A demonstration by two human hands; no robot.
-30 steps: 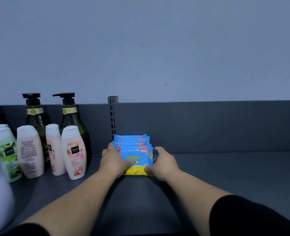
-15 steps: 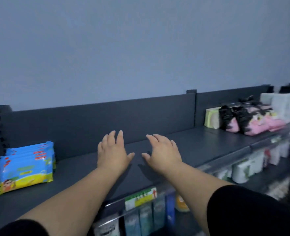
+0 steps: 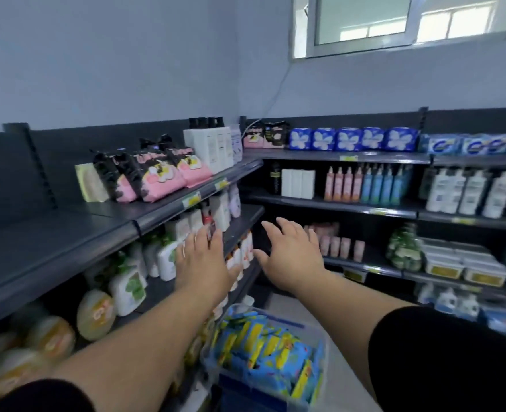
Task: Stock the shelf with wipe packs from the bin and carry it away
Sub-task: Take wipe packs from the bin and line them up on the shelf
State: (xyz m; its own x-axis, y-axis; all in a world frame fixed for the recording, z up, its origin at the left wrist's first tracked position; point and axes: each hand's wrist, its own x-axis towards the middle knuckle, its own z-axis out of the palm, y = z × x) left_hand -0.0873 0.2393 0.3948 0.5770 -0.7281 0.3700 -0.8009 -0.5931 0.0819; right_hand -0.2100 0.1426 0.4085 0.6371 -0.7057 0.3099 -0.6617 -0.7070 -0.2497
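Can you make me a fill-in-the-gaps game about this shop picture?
1. The clear bin on the floor holds packs that are mostly yellow and ____.
2. Both the left hand and the right hand are open and hold ____.
3. The pink and black bags sit on the ____ shelf.
4. High on the wall is a ____.

Missing words: blue; nothing; top; window

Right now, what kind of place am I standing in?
Most likely a small shop's toiletries aisle. Dark shelving runs along two walls with yellow price tags on the edges, goods stand in rows of identical items like the blue packs, and a bin of wipe packs waits below for stocking.
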